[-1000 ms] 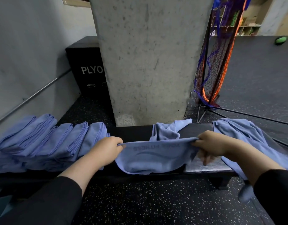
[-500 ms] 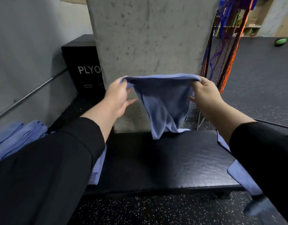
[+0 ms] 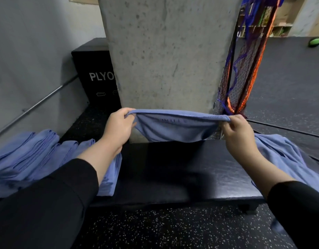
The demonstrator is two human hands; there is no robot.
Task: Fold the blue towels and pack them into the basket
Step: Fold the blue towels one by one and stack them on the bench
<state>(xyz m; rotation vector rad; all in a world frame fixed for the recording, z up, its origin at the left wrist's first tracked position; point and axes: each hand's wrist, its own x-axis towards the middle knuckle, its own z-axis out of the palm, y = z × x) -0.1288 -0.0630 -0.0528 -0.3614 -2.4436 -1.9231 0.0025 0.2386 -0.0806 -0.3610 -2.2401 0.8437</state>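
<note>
A broad grey concrete pillar [image 3: 166, 56] fills the middle of the room, and in front of it runs the long black padded desk [image 3: 173, 173], its length going left to right across the person's body. On the left end of the desk a row of folded blue cloth towels [image 3: 31, 157] overlaps like shingles; on the right end a loose heap of unfolded blue towels [image 3: 284, 155] spills over the edge. No basket shows anywhere in view. Above the bare middle of the desk hangs the one blue microfibre towel [image 3: 175, 128] being worked, held clear of the surface, its long hemmed edge stretched nearly level from side to side, parallel to the desk, with the body of the cloth sagging in a shallow belly below. The left hand [image 3: 117, 130] pinches the left corner between thumb and curled fingers [image 3: 127, 113]; the right hand [image 3: 239, 133] pinches the right corner the same way, its fingers [image 3: 233, 121] bunched on the hem. Both hands sit level and about equally far from the desk, so neither leads. To my eye the fold now turns on that axis: the cloth lies straight between the two grips, directly over open desk, so bringing corner to corner or lowering it flat looks the natural course.
</note>
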